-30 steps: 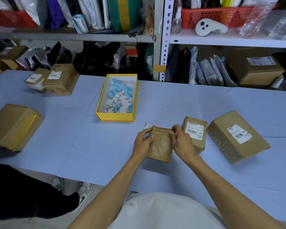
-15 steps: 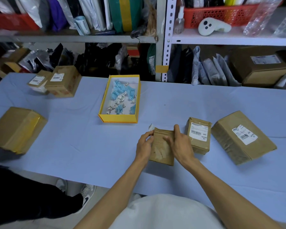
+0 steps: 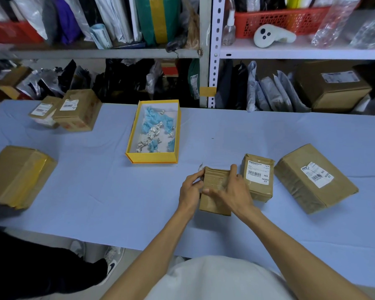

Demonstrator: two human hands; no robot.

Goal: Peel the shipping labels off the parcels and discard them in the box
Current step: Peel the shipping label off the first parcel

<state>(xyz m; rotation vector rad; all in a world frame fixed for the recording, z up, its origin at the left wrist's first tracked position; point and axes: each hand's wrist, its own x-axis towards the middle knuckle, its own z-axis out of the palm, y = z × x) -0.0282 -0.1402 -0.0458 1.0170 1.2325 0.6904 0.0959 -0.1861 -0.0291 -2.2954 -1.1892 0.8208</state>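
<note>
From the head view, a small brown parcel (image 3: 214, 195) lies on the blue table (image 3: 95, 191), its top bare, scuffed and creased, with a white label scrap (image 3: 201, 166) sticking up at its far left corner. The left hand (image 3: 189, 189) grips its left edge, fingers curled; the right hand (image 3: 230, 189) presses across its top. The yellow box (image 3: 152, 158) holding crumpled labels sits beyond, apart.

my parcel (image 3: 214, 191): brown paper, wrinkly, shiny tape | table cover (image 3: 95, 191): smooth matt blue | box (image 3: 152, 158) at 11 o'clock: yellow cardboard
</note>
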